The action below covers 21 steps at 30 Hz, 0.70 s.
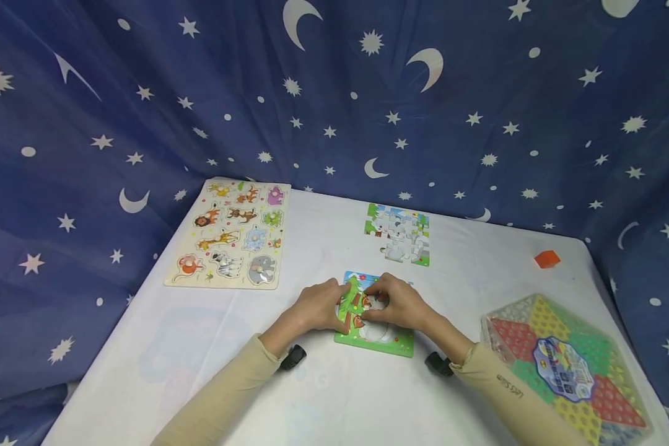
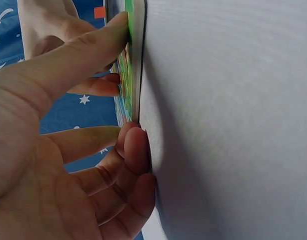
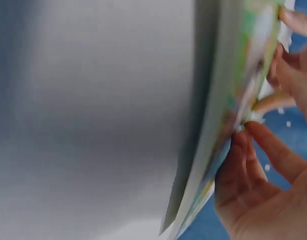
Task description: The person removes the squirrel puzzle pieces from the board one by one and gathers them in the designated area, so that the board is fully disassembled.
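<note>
A green-edged picture puzzle board (image 1: pixel 375 349) lies on the white table in front of the person. The left hand (image 1: pixel 318 305) grips its left side, with thumb and index finger spread along it. In the left wrist view the thumb (image 2: pixel 101 45) lies on the board's edge, and the other fingers curl beside it against the table. Over the middle of the board, the right hand (image 1: pixel 400 303) pinches a small puzzle piece (image 1: pixel 366 303) with a brown and orange print between thumb and index finger. The right hand covers part of the picture.
Behind the board lies a partly assembled animal puzzle (image 1: pixel 398 232). A wooden animal peg puzzle (image 1: pixel 235 235) is at the back left. On the right are a packaged hexagonal game board (image 1: pixel 563 365) and an orange block (image 1: pixel 547 259). A blue star-printed curtain (image 1: pixel 334 93) hangs behind.
</note>
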Motion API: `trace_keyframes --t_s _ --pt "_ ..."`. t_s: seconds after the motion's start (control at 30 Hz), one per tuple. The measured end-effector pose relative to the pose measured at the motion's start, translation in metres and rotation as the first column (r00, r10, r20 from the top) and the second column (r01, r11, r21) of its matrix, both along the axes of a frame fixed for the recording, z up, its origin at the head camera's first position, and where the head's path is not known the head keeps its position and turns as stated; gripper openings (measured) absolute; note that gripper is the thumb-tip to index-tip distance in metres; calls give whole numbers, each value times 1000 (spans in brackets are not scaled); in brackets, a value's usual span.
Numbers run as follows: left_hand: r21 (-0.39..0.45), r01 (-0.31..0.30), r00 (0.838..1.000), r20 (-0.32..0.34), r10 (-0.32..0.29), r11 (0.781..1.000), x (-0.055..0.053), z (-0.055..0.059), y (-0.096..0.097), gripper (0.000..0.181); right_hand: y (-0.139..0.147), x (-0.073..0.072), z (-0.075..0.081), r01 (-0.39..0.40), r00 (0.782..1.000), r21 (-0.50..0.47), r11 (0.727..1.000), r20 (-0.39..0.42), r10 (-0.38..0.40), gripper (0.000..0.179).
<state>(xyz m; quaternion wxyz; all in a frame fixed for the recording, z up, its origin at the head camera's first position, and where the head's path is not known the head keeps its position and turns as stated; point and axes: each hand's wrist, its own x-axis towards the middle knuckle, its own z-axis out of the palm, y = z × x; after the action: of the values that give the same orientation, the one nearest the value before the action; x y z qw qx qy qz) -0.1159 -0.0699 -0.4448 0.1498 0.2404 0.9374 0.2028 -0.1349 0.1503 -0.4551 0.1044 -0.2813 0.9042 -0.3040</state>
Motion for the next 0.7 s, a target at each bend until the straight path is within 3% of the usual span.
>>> trace_keyframes --t_s 0.23,0.47,0.7 --pt "9 -6 1000 3 6 1000 1 -1 -1 95 -15 12 -2 69 992 72 995 -112 -61 37" --pt "22 -7 1000 2 7 1000 2 1 -1 94 -19 7 -2 95 994 55 994 -53 -92 36" --pt "13 -4 1000 6 4 1000 1 2 -1 95 -17 3 1 44 997 58 997 -62 -40 40"
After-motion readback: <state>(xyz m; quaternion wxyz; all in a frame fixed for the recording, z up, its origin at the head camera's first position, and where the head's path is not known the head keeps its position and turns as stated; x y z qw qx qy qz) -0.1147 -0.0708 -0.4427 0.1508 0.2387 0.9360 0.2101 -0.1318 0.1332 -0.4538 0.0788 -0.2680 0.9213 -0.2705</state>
